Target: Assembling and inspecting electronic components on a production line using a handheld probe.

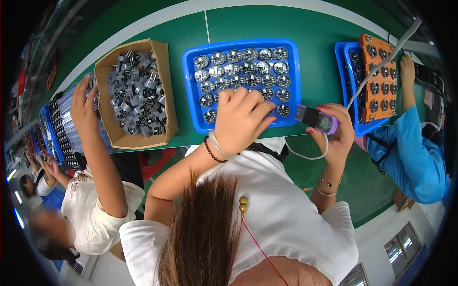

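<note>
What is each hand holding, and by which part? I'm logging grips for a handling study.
The right hand holds a small corded handheld device by its rear end. The left hand rests on the parts in the blue tray; whether it grips one cannot be told.

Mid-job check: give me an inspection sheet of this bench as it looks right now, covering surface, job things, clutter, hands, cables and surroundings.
Surface: green bench top with a white edge strip.
Job's things: blue tray filled with rows of round silver parts; small purple-and-black handheld device.
Clutter: cardboard box heaped with grey metal parts; second blue tray carrying an orange fixture.
Hands: left hand rests on the tray's near rows, grip unclear; right hand holds the device.
Cables: white cable loops from the device; grey cord crosses the orange fixture.
Surroundings: co-workers at both sides, one in a blue sleeve.
</note>
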`<state>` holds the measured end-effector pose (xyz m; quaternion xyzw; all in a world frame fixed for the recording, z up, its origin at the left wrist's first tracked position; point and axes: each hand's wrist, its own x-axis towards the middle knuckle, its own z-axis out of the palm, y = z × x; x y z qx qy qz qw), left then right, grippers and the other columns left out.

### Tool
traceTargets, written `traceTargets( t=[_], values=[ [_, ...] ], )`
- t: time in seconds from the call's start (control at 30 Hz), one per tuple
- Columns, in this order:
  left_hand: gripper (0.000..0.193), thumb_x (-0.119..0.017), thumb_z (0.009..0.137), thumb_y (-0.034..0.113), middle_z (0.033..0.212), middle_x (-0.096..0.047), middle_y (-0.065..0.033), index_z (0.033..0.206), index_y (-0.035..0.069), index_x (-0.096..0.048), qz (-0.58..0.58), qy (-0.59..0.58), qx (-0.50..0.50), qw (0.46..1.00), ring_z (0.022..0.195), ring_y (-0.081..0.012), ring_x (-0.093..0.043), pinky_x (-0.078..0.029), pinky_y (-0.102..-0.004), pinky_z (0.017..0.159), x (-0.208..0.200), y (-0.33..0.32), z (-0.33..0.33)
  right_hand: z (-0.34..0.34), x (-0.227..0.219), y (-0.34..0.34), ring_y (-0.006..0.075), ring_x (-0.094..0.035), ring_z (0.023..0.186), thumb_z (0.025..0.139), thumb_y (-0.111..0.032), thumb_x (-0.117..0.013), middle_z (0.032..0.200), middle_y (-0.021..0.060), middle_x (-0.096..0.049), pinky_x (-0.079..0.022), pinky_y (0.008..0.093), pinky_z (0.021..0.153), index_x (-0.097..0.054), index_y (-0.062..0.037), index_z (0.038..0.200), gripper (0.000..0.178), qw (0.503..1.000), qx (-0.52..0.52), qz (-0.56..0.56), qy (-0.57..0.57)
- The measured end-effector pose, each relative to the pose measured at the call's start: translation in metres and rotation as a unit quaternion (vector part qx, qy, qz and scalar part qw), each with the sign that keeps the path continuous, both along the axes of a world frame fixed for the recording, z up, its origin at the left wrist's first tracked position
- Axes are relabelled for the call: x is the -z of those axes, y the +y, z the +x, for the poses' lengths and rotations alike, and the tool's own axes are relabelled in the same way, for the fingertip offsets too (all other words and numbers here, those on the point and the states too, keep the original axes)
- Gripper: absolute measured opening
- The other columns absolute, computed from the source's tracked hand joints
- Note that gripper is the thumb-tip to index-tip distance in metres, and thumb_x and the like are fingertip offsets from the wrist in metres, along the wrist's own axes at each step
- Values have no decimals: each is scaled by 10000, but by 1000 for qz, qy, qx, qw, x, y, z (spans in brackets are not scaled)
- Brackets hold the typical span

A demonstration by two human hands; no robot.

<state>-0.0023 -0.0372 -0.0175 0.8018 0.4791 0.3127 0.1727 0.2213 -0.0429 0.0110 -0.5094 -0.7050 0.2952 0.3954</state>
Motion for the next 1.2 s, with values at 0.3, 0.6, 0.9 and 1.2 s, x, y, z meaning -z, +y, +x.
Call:
traceTargets(
  t=[0.3, 0.6, 0.9, 1.2],
  values=[
    [182, -753, 632, 199, 732, -485, 45, 792, 172, -670, 62, -29, 14, 998, 698, -142, -462, -275, -310, 692, -5, -1, -3, -21, -5, 10, 259, -588, 855, 573, -131, -844, 930, 119, -613, -475, 326, 736, -614, -6, 937, 448, 995, -84, 22, -46],
    [154, -746, 644, 186, 722, -492, 51, 778, 167, -674, 39, -31, 16, 999, 688, -139, -463, -275, -307, 686, -9, 0, -8, -21, -6, 10, 253, -590, 862, 584, -137, -841, 929, 122, -611, -476, 329, 749, -608, 4, 933, 443, 996, -77, 25, -43],
    [151, -735, 655, 182, 737, -478, 42, 790, 149, -675, 7, 19, 23, 1000, 722, -154, -449, -284, -318, 705, 12, -5, -9, -8, -5, 11, 240, -570, 911, 627, -156, -828, 974, 141, -585, -458, 331, 797, -571, 9, 1002, 484, 999, -16, 29, 7],
    [95, -700, 655, 194, 737, -477, 24, 705, 149, -633, 30, 36, -45, 998, 762, -163, -465, -311, -333, 728, 7, 15, -1, -16, -4, 18, 248, -577, 896, 596, -106, -828, 966, 131, -605, -462, 326, 773, -592, 3, 988, 470, 996, -47, 41, -61]
  ],
)
